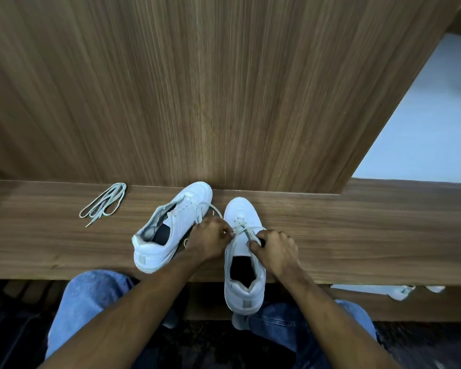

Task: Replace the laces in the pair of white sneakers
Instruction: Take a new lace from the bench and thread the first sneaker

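Wood-grain table (357,235) against matching panel (197,89); both hands' fingers (253,245) pinch sneaker (244,262) lace (246,231).

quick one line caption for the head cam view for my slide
Both hands, left hand and right hand, pull lace ends on the right sneaker; a loose lace bundle lies aside.

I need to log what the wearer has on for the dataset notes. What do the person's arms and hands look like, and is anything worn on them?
Both forearms are bare up to the frame edge: no sleeves show. The left hand and right hand carry no gloves, and no rings, watch or bands can be seen. Below the arms, blue denim jeans cover both legs.
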The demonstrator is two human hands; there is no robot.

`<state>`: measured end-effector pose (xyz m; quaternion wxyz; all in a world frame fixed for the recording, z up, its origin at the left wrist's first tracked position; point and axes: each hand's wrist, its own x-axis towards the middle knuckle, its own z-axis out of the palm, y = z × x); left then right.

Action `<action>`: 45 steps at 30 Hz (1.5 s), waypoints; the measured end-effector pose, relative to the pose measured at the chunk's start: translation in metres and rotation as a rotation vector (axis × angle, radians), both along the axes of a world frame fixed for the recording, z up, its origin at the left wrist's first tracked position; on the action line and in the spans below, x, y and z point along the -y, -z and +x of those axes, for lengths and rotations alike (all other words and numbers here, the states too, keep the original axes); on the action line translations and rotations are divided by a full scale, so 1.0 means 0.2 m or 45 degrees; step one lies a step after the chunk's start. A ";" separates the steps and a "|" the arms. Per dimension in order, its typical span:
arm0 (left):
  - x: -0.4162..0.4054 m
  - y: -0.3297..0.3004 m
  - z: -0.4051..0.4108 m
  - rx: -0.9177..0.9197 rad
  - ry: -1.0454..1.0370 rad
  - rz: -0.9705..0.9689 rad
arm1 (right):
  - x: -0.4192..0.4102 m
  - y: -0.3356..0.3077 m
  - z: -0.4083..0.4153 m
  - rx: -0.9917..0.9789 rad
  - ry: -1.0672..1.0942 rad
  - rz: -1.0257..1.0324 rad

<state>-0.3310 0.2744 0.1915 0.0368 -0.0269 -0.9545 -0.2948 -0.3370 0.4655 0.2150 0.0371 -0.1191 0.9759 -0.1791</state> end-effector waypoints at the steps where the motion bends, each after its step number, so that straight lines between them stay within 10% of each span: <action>1: -0.01 -0.01 0.00 0.000 -0.040 0.008 | 0.00 0.00 0.00 0.006 0.005 -0.005; 9: 0.13 -0.41 -0.14 0.239 -0.711 1.800 | 0.01 0.00 0.00 0.016 0.025 -0.005; 16: 0.05 -0.30 -0.12 0.218 -0.745 1.365 | 0.00 0.01 0.00 0.011 0.057 -0.035; 21: 0.09 -0.08 -0.09 0.168 -0.243 0.232 | 0.00 0.00 0.01 0.041 0.065 -0.058; 25: 0.03 -0.02 -0.06 0.363 -0.112 -0.140 | 0.01 -0.02 0.02 0.035 0.068 -0.046; 31: 0.02 -0.28 -0.14 0.301 -0.319 0.794 | -0.02 -0.04 -0.03 0.280 0.059 -0.199; 38: -0.01 -0.69 -0.19 0.216 0.054 0.671 | 0.13 -0.33 -0.17 0.360 -0.003 -1.125; 45: 0.06 -0.72 -0.17 0.124 0.038 0.651 | 0.11 -0.39 -0.24 0.237 0.278 -1.326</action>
